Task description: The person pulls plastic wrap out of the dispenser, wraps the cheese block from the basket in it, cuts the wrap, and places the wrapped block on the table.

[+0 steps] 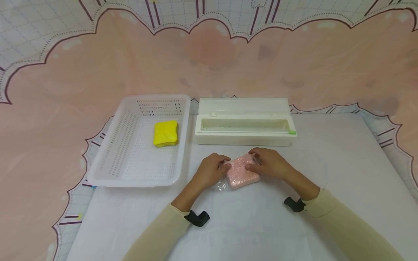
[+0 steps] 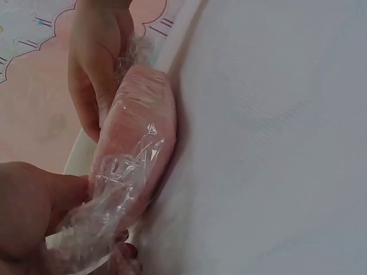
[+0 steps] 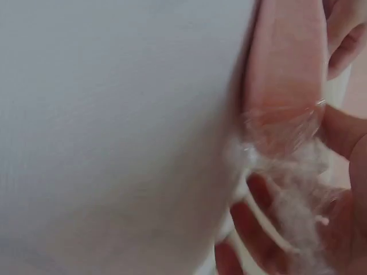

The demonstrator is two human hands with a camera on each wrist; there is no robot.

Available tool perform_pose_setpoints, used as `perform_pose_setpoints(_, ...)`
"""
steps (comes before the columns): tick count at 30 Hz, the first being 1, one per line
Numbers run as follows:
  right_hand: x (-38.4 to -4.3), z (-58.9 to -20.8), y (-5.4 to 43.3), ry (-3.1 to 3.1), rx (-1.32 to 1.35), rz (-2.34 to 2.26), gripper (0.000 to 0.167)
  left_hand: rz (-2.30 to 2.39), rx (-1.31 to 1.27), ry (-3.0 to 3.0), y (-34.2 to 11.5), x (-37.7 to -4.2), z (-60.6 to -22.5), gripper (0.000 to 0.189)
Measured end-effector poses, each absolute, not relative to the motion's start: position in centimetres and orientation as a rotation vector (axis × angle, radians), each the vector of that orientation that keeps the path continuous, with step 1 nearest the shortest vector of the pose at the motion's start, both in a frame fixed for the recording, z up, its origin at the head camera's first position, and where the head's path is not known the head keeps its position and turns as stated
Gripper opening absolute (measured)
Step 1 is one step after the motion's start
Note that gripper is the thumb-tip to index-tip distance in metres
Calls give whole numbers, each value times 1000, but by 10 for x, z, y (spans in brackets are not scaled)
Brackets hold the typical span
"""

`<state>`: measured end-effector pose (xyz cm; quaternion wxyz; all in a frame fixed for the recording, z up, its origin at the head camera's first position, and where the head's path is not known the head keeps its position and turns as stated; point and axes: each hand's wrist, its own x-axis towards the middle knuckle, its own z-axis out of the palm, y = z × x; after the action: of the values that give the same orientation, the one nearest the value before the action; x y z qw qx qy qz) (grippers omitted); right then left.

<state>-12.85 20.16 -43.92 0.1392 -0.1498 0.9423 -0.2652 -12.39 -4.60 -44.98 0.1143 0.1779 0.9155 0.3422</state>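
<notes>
A pink sponge (image 1: 242,172) wrapped in clear plastic film lies close over the white tabletop, between both hands. The left hand (image 1: 211,170) grips its left end, thumb along the near side. Loose film (image 2: 94,223) bunches up at the left hand's fingers in the left wrist view. At the other end the right hand (image 1: 270,163) holds the sponge, thumb on its top face and fingers curled at the far corner. In the right wrist view, gathered film (image 3: 295,195) hangs between the right thumb and the spread fingers.
A white perforated basket (image 1: 137,183) stands at the left with a yellow sponge (image 1: 166,133) in it. Behind the hands sits a long white box (image 1: 245,140), lid raised, with a green slider (image 1: 292,132) at its right end. A patterned cloth (image 1: 209,65) hangs behind the table.
</notes>
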Motion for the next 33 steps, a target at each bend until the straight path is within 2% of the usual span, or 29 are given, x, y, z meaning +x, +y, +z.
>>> perform_pose_setpoints(4, -113, -422, 199, 2962, -320, -682, 56, 1045, 518, 2664, -45, -126, -448, 33)
perform_pose_setpoints(9, -91, -403, 202, 3008, -224, -841, 34, 1099, 524, 2625, -40, -136, -444, 31)
perform_pose_setpoints(14, -76, -407, 204, 2574, -97, -1011, 40, 1068, 536, 2594, -36, -146, -444, 22)
perform_pose_setpoints(18, -70, -424, 202, 2404, -6, -1099, 38, 1074, 480, 2567, -38, -150, -447, 18)
perform_pose_setpoints(24, -74, -441, 200, 2429, 11, -1201, 32, 1102, 420, 2522, -41, -147, -449, 17)
perform_pose_setpoints(33, -105, -444, 200, 2453, 3, -1186, 39, 1223, 269, 2313, -44, -127, -448, 16)
